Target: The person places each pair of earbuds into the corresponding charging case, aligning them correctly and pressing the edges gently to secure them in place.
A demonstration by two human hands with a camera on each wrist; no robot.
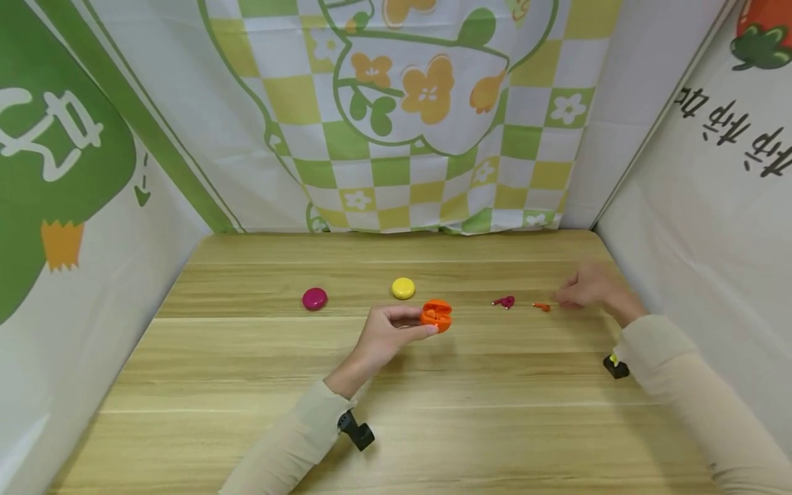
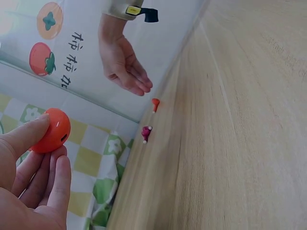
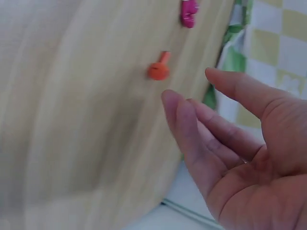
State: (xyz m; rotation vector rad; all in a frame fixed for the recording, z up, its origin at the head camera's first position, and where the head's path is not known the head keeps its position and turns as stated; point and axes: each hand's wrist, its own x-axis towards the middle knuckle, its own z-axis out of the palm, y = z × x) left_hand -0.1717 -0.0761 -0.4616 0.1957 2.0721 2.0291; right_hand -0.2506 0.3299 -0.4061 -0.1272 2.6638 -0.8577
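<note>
My left hand pinches an orange earbud case between thumb and fingers, held up over the table with its lid raised. Inside the case an orange shape like an earbud shows in the head view. In the left wrist view, the rounded orange shell faces the camera. My right hand, blurred in the head view, hovers just right of a single orange earbud lying on the table. Thumb and fingers of that hand stand apart in the right wrist view, with nothing between them.
Magenta earbuds lie left of the orange one. A yellow round case and a magenta round case, both closed, sit further left on the wooden table. Printed cloth walls stand along the back and sides.
</note>
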